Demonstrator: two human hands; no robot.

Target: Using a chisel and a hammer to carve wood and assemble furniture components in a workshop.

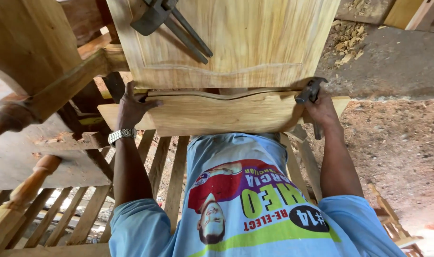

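Nearest the camera is the person's light blue printed T-shirt (236,209), with both bare arms reaching forward from it. Below and to the left, a slatted wooden frame (88,209) and turned wooden spindles (31,183) show over the dirt floor (398,152).

The left hand (131,107), with a metal wristwatch (121,135) on its wrist, grips the left end of a wooden rail with a wavy upper edge (222,112); the thumb lies stretched along the top of the rail and the fingers wrap its end. The right hand (322,110) is closed on the right end of the same rail and also holds the handle of a hammer (310,91), whose dark metal head rests at the rail's upper right corner.

The rail lies crosswise, its curved edge just beside the lower edge of a pale wooden door panel (255,43) with a carved moulding. Farther off, a dark metal tool (171,24) lies on the panel near its top left. Wood shavings (348,40) are scattered on the ground beyond the panel's right edge.
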